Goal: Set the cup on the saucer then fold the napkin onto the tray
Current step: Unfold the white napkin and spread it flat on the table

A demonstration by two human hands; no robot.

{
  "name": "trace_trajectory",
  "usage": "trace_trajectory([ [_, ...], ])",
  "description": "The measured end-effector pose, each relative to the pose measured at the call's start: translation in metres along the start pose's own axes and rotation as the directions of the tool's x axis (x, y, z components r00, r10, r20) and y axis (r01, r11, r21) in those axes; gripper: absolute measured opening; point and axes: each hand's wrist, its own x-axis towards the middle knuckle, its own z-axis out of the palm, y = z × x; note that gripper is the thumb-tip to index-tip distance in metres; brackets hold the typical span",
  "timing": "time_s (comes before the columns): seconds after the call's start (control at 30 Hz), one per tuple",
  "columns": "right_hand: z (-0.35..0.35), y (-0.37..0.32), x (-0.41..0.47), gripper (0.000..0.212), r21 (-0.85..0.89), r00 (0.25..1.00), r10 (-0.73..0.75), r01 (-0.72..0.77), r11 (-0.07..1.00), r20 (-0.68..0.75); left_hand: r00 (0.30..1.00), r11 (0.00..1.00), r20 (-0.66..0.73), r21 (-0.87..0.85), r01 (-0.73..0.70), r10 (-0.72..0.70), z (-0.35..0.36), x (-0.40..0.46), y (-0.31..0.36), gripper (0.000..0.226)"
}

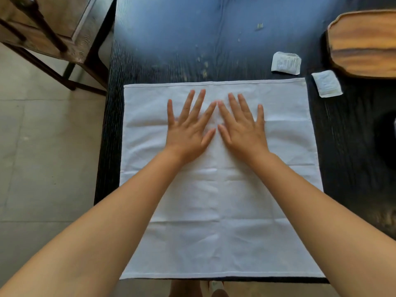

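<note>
A white napkin (220,228) lies spread flat and unfolded on the dark table (171,50), reaching its near edge. My left hand (188,129) and my right hand (242,127) rest palm down on the far half of the napkin, side by side, fingers spread, index fingertips almost touching. Neither hand holds anything. A wooden tray (364,43) sits at the far right, partly cut off by the frame. No cup or saucer can be made out; a dark round shape (385,138) at the right edge is too cut off to identify.
Two small white paper sachets (286,62) (326,83) lie between the napkin's far right corner and the tray. A wooden chair (57,31) stands on the tiled floor at the far left. Crumbs dot the table beyond the napkin.
</note>
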Motion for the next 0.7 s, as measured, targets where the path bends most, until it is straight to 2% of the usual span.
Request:
trace_trajectory([
  [0.1,0.002,0.025,0.005,0.066,-0.032,1.0,-0.026,0.027,0.999,0.017,0.995,0.995,0.063,-0.065,0.08,-0.076,0.006,0.002,-0.03,0.07],
  [0.27,-0.014,0.088,0.007,0.076,-0.018,0.99,0.142,-0.142,0.99,-0.015,0.992,0.991,0.066,-0.078,0.108,-0.103,-0.004,0.002,-0.087,0.074],
  [0.37,-0.018,0.106,0.005,0.079,-0.047,0.986,0.166,-0.167,0.985,-0.023,0.991,0.99,0.065,-0.074,0.123,-0.119,-0.004,0.0,-0.102,0.076],
  [0.57,-0.021,0.093,-0.007,0.067,-0.064,0.977,0.208,-0.21,0.976,-0.048,0.982,0.979,0.087,-0.099,0.178,-0.169,-0.014,-0.011,-0.09,0.077],
  [0.7,-0.024,0.066,-0.054,0.066,0.011,0.988,0.067,-0.066,0.998,-0.137,0.997,0.979,-0.014,-0.189,0.074,-0.078,-0.025,-0.062,-0.048,0.069],
])
